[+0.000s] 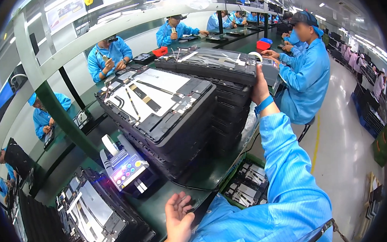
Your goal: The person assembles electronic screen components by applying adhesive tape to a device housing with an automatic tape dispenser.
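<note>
My right hand (261,88), with a blue band at its wrist, reaches out to the right end of a stack of black trays. It grips the edge of the top black tray (225,66); part of its fingers is hidden behind that edge. White and black flat device parts with thin strips lie in this tray. My left hand (179,215) is palm up near the table's front edge, fingers loosely bent and apart, holding nothing. Ahead of it stands a tape dispenser (126,167) with lit coloured buttons. Another tall stack of black trays (167,127) rises beside the gripped one.
A lower stack of trays (97,211) stands at the near left. Below the table edge, a green crate (229,190) contains more device parts. Co-workers in blue sit along the green bench, one person (303,74) close on the right. A metal shelf frame (39,70) crosses the left.
</note>
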